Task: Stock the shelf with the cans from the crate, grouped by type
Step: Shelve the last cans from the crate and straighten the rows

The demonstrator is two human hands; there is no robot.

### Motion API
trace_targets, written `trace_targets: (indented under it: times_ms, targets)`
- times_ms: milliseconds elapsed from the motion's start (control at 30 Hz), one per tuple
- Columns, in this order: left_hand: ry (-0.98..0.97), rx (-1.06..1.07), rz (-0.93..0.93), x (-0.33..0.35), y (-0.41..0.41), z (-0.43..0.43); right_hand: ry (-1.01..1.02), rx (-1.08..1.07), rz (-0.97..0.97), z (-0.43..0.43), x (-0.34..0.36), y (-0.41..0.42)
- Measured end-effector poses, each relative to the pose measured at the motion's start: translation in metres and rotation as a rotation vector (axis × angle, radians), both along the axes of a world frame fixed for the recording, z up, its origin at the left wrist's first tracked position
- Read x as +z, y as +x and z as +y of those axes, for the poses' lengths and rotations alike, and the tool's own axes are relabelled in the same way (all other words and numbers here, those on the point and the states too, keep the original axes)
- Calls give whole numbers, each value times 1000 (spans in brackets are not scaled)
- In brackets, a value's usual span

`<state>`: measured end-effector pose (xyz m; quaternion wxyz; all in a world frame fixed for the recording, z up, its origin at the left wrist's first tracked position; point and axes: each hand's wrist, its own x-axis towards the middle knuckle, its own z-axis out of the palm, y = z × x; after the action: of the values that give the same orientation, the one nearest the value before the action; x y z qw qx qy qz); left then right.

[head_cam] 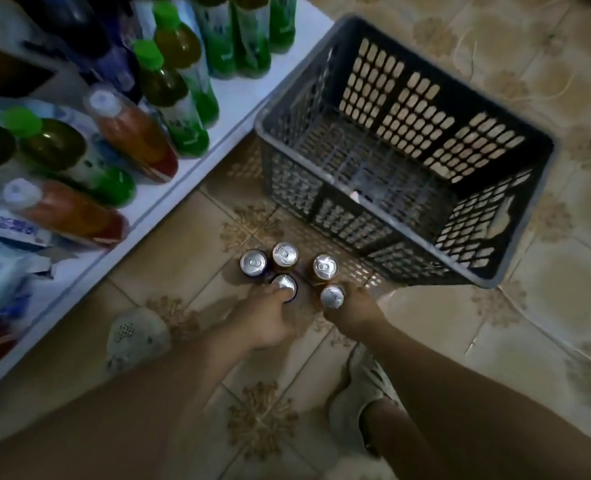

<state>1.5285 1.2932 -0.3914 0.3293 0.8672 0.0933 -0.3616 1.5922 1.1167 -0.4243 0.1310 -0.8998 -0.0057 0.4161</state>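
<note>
The left grip (269,320), a bare hand, has its fingers curled round the top of one silver-topped drink can (283,285) standing on the patterned beige tiled floor (169,258). The right grip (352,311) is wrapped the same way round a second silver-topped can (332,295) just beside it. Three more upright cans (284,254) stand close behind, all between the white shelf board (238,95) and the dark grey perforated plastic crate (349,223). The main risk is probably a clip on the way up, since the cluster is tight and a held can swung forward could knock a neighbour over and send it rolling. Both holds sit high near the rims, so a can might slip or tilt if it is lifted fast. Sorting could also go astray, because only the lids show plainly from above and the light is dim. The can sides look dark on the left and amber on the right, but I cannot be sure of that. On the shelf, green-capped bottles (179,46) and white-capped orange-red bottles (131,133) stand packed near the front edge. Free room for cans looks scarce there, and a careless reach could topple a bottle. Two pale shoes (138,337) flank the arms.
</note>
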Motion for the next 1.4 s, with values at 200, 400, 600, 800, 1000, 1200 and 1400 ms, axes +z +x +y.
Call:
trace_targets:
  times_ms: [200, 400, 600, 800, 1000, 1200, 1400]
  targets:
    - [-16, -4, 41, -69, 9, 5, -19, -195, 22, 11, -80, 3]
    - [-35, 27, 57, -61, 7, 10, 29, -152, -59, 11, -47, 3]
    - [-232, 194, -17, 34, 18, 18, 343, -101, -214, 31, 85, 11]
    - [-379, 453, -270, 175, 8, 54, 750, -162, -290, 72, 233, 18]
    - [-439, 563, -565, 325, -36, 84, 1185, -363, -315, 117, 370, -12]
    - [-226, 669, -977, 425, -94, 96, 1203, -118, -421, 158, 478, -57]
    - [-418, 821, -958, 473, -163, 131, 1267, 93, -432, 196, 551, -109]
